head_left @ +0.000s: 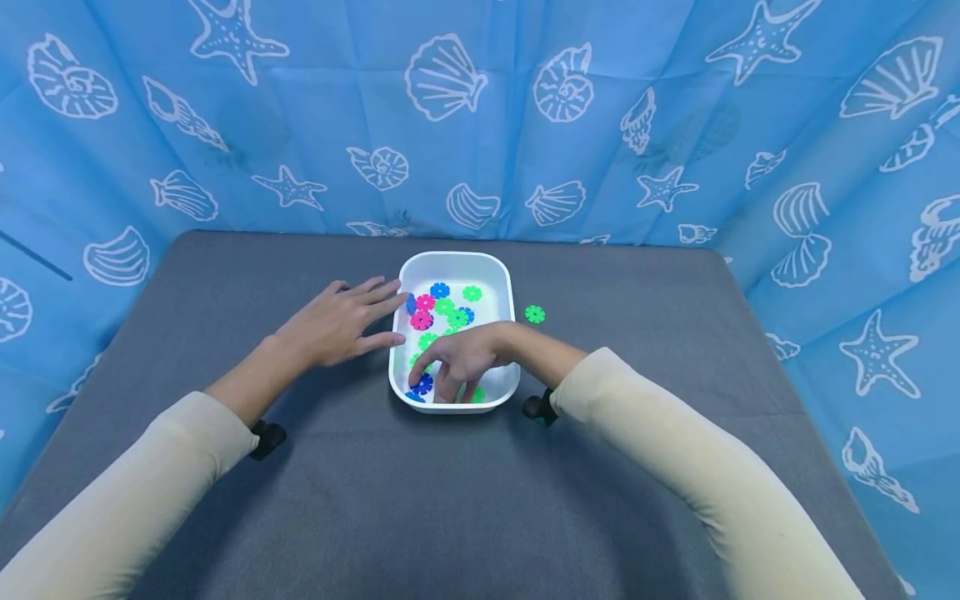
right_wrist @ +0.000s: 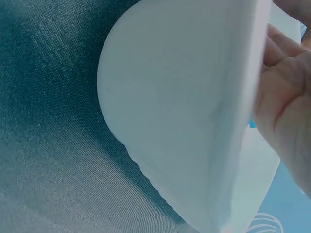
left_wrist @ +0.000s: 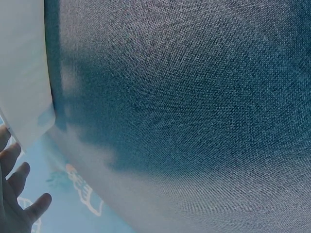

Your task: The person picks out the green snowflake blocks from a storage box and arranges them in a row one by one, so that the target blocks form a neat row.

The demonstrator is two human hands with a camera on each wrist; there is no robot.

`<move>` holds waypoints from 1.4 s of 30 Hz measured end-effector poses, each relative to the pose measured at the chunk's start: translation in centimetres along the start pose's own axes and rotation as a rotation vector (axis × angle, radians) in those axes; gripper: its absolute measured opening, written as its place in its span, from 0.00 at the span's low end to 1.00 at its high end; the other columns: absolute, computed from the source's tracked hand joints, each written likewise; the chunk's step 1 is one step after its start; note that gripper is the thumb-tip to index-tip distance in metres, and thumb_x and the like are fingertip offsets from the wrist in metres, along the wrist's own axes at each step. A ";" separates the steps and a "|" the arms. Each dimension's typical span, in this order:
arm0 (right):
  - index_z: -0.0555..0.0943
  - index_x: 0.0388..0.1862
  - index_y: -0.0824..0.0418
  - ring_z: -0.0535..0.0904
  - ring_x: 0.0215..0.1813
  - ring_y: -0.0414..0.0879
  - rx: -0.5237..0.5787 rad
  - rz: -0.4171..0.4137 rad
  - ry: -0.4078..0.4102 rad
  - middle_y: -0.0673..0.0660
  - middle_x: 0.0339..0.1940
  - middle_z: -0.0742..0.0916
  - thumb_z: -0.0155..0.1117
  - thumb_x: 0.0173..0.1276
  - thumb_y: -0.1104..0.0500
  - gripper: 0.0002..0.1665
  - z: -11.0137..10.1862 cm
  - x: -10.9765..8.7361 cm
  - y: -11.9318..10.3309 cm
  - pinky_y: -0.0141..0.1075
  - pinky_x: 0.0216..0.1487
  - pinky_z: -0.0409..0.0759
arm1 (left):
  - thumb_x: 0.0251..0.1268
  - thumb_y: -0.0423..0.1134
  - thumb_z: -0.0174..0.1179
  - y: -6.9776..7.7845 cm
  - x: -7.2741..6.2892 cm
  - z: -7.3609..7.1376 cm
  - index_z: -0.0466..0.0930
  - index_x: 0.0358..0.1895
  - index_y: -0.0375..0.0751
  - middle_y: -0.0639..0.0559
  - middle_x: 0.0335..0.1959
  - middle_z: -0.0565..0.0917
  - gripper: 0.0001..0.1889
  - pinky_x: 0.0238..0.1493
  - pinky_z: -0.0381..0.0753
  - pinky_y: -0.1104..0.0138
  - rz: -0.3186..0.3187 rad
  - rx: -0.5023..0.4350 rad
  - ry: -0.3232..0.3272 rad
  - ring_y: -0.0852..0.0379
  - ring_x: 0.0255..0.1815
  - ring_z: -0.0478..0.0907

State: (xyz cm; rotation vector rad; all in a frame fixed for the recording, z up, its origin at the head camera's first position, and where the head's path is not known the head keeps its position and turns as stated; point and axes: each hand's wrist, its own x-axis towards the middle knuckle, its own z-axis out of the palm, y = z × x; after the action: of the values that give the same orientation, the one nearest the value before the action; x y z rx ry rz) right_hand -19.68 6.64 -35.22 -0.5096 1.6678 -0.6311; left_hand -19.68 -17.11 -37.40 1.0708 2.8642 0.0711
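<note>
Grey table (head_left: 450, 500), lone green disc (head_left: 535, 314) beside white tray (head_left: 489, 312), head view only.

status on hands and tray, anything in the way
Left hand spread at rim of white tray. Right hand inside among colored discs, grip unclear. Green disc outside, right of tray; nothing seen blocking.

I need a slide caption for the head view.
Right hand reaches into white tray of notched discs; left hand at its rim.

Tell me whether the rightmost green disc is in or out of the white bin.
Out: the head view shows the rightmost green disc on the gray cloth, beside and apart from the white bin.
</note>
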 end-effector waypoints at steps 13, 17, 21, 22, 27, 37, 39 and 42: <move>0.68 0.73 0.57 0.83 0.53 0.47 -0.021 -0.077 0.016 0.54 0.49 0.88 0.64 0.69 0.65 0.34 -0.2 -2.6 0.9 0.39 0.57 0.80 | 0.70 0.67 0.50 0.1 0.2 0.0 0.58 0.78 0.47 0.45 0.79 0.57 0.41 0.68 0.60 0.36 -0.014 0.005 -0.002 0.40 0.78 0.54; 0.70 0.72 0.57 0.83 0.54 0.44 -0.038 -0.074 0.059 0.52 0.48 0.89 0.63 0.70 0.65 0.32 -0.3 -3.1 1.2 0.39 0.58 0.79 | 0.70 0.67 0.51 0.1 0.2 0.0 0.58 0.78 0.47 0.45 0.79 0.58 0.41 0.68 0.60 0.36 -0.018 0.007 -0.006 0.40 0.78 0.54; 0.74 0.69 0.59 0.84 0.53 0.45 -0.024 -0.089 0.118 0.55 0.46 0.90 0.61 0.70 0.68 0.28 -0.4 -3.6 1.6 0.39 0.56 0.81 | 0.70 0.67 0.51 0.1 0.1 0.0 0.58 0.78 0.47 0.45 0.79 0.57 0.41 0.68 0.60 0.36 -0.023 0.013 -0.019 0.39 0.78 0.54; 0.75 0.68 0.60 0.84 0.53 0.45 -0.018 -0.095 0.132 0.56 0.44 0.90 0.61 0.70 0.69 0.27 -0.5 -3.7 1.7 0.39 0.55 0.82 | 0.70 0.67 0.50 0.1 0.1 -0.1 0.57 0.79 0.47 0.45 0.79 0.57 0.41 0.68 0.60 0.36 -0.025 0.015 -0.023 0.39 0.78 0.54; 0.77 0.66 0.63 0.85 0.51 0.45 -0.030 -0.133 0.175 0.56 0.42 0.90 0.60 0.71 0.70 0.24 -0.9 -4.5 2.2 0.39 0.51 0.84 | 0.70 0.67 0.49 0.1 0.1 0.0 0.57 0.79 0.47 0.45 0.79 0.57 0.41 0.68 0.59 0.35 -0.027 0.018 -0.026 0.39 0.78 0.54; 0.77 0.63 0.68 0.83 0.40 0.47 0.032 -0.170 0.311 0.59 0.37 0.88 0.61 0.71 0.70 0.21 -2.6 -7.3 3.2 0.45 0.49 0.85 | 0.69 0.69 0.49 0.2 0.1 0.0 0.58 0.78 0.49 0.47 0.79 0.58 0.42 0.68 0.60 0.36 -0.035 0.004 -0.010 0.41 0.78 0.54; 0.79 0.61 0.68 0.84 0.38 0.47 0.027 -0.166 0.348 0.58 0.37 0.88 0.62 0.70 0.69 0.20 -3.0 -8.0 3.5 0.45 0.49 0.85 | 0.69 0.69 0.49 0.2 0.1 0.0 0.59 0.78 0.49 0.47 0.79 0.58 0.42 0.68 0.60 0.36 -0.031 0.002 -0.006 0.41 0.78 0.54; 0.80 0.58 0.68 0.84 0.37 0.47 0.023 -0.156 0.400 0.59 0.37 0.89 0.63 0.70 0.68 0.18 -3.6 -9.1 4.2 0.47 0.48 0.85 | 0.69 0.68 0.51 0.2 0.1 0.0 0.59 0.78 0.49 0.47 0.79 0.58 0.41 0.68 0.60 0.36 -0.024 -0.003 0.003 0.41 0.78 0.54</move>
State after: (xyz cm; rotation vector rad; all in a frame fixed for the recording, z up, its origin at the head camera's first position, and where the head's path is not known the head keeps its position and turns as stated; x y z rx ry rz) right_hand -21.48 16.13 -30.81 -0.5247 2.0047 -0.9112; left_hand -19.58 -16.87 -37.38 1.0360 2.8780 0.0750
